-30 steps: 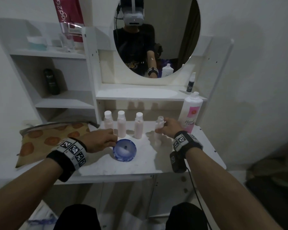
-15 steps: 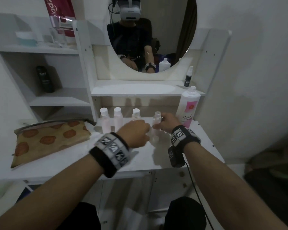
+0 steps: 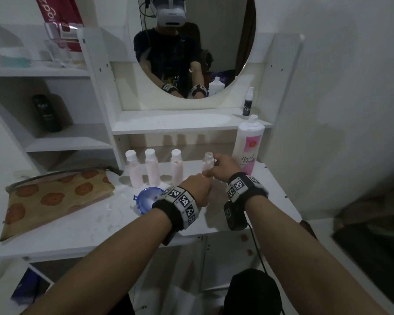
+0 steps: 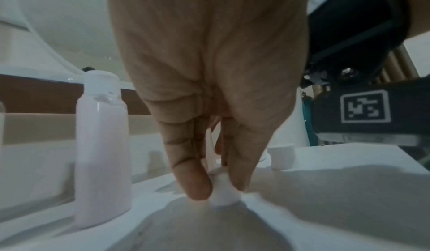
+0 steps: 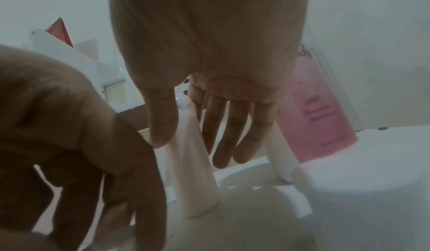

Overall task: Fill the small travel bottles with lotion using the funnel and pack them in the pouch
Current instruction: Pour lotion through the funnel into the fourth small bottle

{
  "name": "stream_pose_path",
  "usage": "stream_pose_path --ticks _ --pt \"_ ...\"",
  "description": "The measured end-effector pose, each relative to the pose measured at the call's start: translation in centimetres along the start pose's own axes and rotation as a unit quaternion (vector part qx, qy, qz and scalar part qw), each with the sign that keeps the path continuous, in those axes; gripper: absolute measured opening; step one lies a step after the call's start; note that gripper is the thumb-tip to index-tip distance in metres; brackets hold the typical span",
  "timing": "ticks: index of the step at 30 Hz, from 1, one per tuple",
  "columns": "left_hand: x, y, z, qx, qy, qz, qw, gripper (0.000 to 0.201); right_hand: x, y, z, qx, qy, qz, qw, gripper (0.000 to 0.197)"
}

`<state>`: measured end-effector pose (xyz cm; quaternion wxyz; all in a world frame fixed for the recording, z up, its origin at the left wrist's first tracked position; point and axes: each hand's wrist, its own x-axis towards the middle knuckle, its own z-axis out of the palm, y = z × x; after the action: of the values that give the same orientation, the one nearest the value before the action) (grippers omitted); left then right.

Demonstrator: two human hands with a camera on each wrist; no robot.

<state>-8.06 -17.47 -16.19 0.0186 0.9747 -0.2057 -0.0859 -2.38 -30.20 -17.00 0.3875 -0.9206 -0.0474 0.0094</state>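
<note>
Travel bottle (image 3: 208,164), uncapped and partly filled with pale pink lotion, is standing upright at the centre of the head view, on the white surface (image 3: 82,228). Fingers (image 5: 160,124) of the right hand (image 3: 222,167) are closing around it, thumb on one side and the other fingers behind it, as the right wrist view is showing. Just below and left of it, the left hand (image 3: 197,189) is reaching down, its fingers (image 4: 195,177) pinching a small white cap (image 4: 224,196) that is resting on the surface. A second white cap (image 4: 281,156) is sitting nearby on the surface, right of centre in the left wrist view.

Left of the held bottle, three capped bottles (image 3: 154,167) of pink lotion are standing in a row. In front of them, a blue funnel (image 3: 146,200) is lying on the surface, partly hidden behind the left wrist. Further left, a brown pouch (image 3: 52,198) with orange spots is lying flat. Right of the held bottle, a tall white lotion bottle (image 3: 248,146) with a pink label is standing upright. At the top centre, a round mirror (image 3: 191,46) is reflecting the person, who is wearing a headset.
</note>
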Motion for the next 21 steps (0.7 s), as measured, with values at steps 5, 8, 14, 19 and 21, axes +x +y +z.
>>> stream_pose_path --ticks 5,8,14,19,21 --pt "-1.3 -1.3 -5.9 -0.030 0.084 0.013 0.996 0.030 -0.1 -0.2 -0.1 -0.022 0.013 -0.010 1.000 0.019" --pt "-0.7 -2.2 -9.8 -0.058 0.155 0.005 0.986 0.024 -0.2 -0.4 -0.1 -0.026 -0.003 -0.002 1.000 0.028" --pt "1.4 -2.1 -10.4 -0.042 0.108 -0.005 0.993 0.027 0.5 -1.0 0.8 -0.039 -0.019 0.001 0.999 0.023" --pt "2.5 -2.3 -9.7 -0.044 0.111 -0.027 0.992 0.028 0.9 -0.8 1.1 -0.033 -0.022 0.002 0.999 0.024" --pt "2.8 -2.3 -9.7 -0.039 0.108 -0.032 0.993 0.027 1.1 -0.7 1.1 -0.031 -0.025 0.001 0.999 0.024"
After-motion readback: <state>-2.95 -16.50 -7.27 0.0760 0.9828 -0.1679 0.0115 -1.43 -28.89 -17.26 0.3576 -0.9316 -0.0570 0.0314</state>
